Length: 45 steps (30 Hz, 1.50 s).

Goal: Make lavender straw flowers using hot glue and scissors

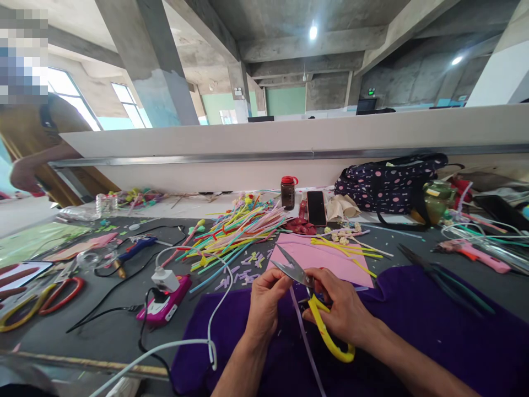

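My right hand (345, 309) is wrapped around scissors (326, 331) with yellow handles, their blades parted and pointing up and to the left. My left hand (266, 303) is closed in a pinch just left of the blades. A lilac pipe cleaner (305, 336) hangs from its fingertips, running down over a dark purple cloth (231, 314). Beyond both hands lies a pink sheet (326, 256) with several yellow pipe cleaners (351, 251) on it. Short lilac cut pieces (243, 275) are scattered left of the sheet.
A pile of coloured pipe cleaners (239, 231) lies behind. At left are a magenta power strip (167, 303), cables and red-and-yellow-handled scissors (61, 298). Pliers (442, 275) and a pink glue gun (475, 253) lie right. A bottle (288, 193), phone (316, 208) and bag (384, 184) stand behind. A person (53, 127) stands far left.
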Motion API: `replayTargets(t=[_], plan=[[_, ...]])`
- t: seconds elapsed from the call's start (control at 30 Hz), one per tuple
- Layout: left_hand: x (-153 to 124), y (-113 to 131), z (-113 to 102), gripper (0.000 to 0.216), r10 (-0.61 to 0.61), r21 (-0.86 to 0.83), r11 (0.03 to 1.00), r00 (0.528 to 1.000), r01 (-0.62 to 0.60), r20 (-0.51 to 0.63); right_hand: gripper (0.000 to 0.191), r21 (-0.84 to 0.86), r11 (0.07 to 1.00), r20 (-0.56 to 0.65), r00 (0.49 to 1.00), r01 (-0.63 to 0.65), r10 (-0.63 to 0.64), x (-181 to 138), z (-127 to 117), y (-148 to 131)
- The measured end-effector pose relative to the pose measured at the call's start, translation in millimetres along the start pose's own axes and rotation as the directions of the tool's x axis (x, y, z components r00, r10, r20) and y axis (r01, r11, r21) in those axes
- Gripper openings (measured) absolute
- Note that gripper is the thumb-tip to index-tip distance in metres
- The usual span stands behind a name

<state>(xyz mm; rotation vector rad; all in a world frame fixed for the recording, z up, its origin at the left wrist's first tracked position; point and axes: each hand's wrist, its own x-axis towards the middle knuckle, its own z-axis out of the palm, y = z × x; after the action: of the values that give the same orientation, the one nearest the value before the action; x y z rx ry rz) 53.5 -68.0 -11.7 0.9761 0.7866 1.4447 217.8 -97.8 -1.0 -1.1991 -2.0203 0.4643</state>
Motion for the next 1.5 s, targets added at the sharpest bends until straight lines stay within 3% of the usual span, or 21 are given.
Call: replayTargets(t=[1.5], plan=[[1.9, 5.0, -2.4, 0.014, -0.012, 0.023, 1.0, 0.999, 0.013, -0.042, 0.058, -0.002, 1.0, 0.0, 1.0, 0.027, -0.027, -0.7, -2.5, 5.6]])
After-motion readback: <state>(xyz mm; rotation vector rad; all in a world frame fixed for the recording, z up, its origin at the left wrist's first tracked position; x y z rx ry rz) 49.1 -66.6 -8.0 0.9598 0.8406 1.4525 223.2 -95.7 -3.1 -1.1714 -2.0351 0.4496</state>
